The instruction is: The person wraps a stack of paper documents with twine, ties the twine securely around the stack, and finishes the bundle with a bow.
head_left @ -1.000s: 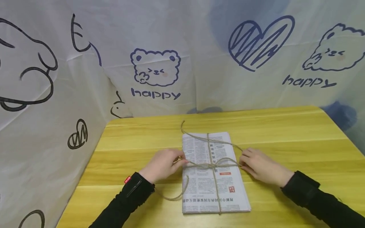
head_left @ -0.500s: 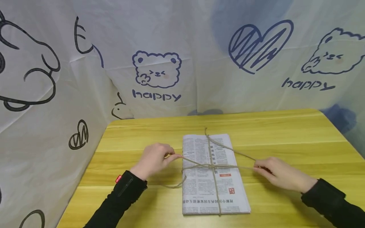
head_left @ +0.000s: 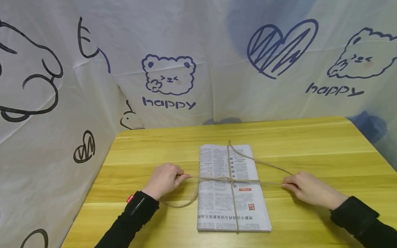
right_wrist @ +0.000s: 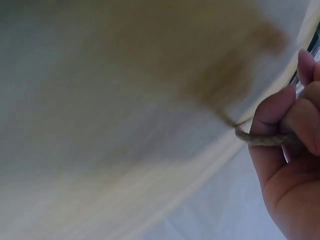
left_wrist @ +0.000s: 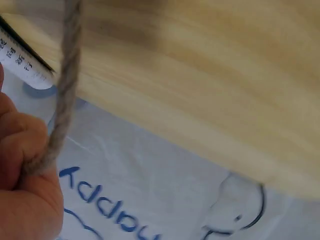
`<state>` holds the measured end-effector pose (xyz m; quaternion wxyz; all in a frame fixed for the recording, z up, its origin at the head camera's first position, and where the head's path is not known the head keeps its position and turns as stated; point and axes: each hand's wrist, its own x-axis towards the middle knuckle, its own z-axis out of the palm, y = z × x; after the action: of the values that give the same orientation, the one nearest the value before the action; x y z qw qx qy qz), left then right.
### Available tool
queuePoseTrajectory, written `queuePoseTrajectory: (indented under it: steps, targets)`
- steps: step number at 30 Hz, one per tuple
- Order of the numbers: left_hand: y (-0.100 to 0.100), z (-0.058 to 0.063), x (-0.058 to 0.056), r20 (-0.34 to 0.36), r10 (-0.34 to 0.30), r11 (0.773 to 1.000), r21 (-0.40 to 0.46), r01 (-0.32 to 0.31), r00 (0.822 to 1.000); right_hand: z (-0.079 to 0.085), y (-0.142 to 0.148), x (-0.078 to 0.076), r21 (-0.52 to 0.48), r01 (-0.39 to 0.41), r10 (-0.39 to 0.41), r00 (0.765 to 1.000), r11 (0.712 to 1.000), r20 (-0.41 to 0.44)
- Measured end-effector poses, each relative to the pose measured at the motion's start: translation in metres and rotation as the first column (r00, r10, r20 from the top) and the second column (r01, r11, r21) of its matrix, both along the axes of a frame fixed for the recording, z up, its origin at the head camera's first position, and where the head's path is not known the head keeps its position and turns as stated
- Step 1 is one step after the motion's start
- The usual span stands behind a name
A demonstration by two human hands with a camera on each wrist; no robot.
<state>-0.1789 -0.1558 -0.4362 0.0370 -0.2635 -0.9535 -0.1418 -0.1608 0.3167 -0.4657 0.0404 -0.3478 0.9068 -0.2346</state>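
A flat stack of folded newspapers point(head_left: 217, 206) lies on the table, with brown twine point(head_left: 234, 206) crossed over it and meeting in a knot near the middle. Left of the stack, my left hand point(head_left: 164, 179) pinches one strand, drawn nearly straight from the knot; a loose length curves below it. My right hand point(head_left: 313, 189), off the stack's right side, pinches the opposite strand. Another length runs from that hand to the stack's top edge. In the left wrist view the twine point(left_wrist: 67, 75) comes out of curled fingers; the right wrist view shows twine point(right_wrist: 265, 140) between thumb and fingers.
The yellow wood-grain table point(head_left: 139, 148) extends around the stack. A pale cloth point(head_left: 223, 69) printed with bears, hearts and words hangs behind it and along the left side.
Both hands have moved apart, the right one farther to the right, the left one to the left. The bow-like loop by the knot has gone and the strands have straightened.
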Motion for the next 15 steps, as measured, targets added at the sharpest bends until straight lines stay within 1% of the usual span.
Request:
queuePoseTrajectory:
  steps: [3, 5, 7, 11, 13, 15]
  targets:
    - [-0.009, 0.009, 0.002, 0.102, 0.029, 0.998, 0.06, -0.035, 0.994, 0.006, 0.007, 0.003, -0.027, 0.03, -0.029, 0.998, 0.999, 0.058]
    - [-0.018, 0.018, 0.003, 0.138, 0.048, 0.995, 0.082, -0.06, 0.989, 0.012, 0.013, 0.004, -0.051, 0.067, -0.062, 0.994, 0.996, 0.087]
    - [-0.026, 0.029, 0.004, 0.135, 0.059, 0.993, 0.089, -0.071, 0.989, 0.019, 0.021, 0.004, -0.07, 0.095, -0.088, 0.992, 0.993, 0.093]
    - [-0.044, 0.044, 0.004, 0.082, 0.088, 0.992, 0.087, -0.095, 0.993, 0.027, 0.037, 0.001, -0.079, 0.153, -0.147, 0.986, 0.985, 0.082]
    - [-0.054, 0.047, 0.003, 0.05, 0.11, 0.991, 0.072, -0.113, 0.993, 0.028, 0.044, 0.0, -0.069, 0.186, -0.181, 0.981, 0.98, 0.071]
    - [-0.064, 0.046, 0.002, 0.039, 0.134, 0.99, 0.038, -0.135, 0.99, 0.025, 0.05, -0.001, -0.052, 0.216, -0.214, 0.976, 0.975, 0.033]
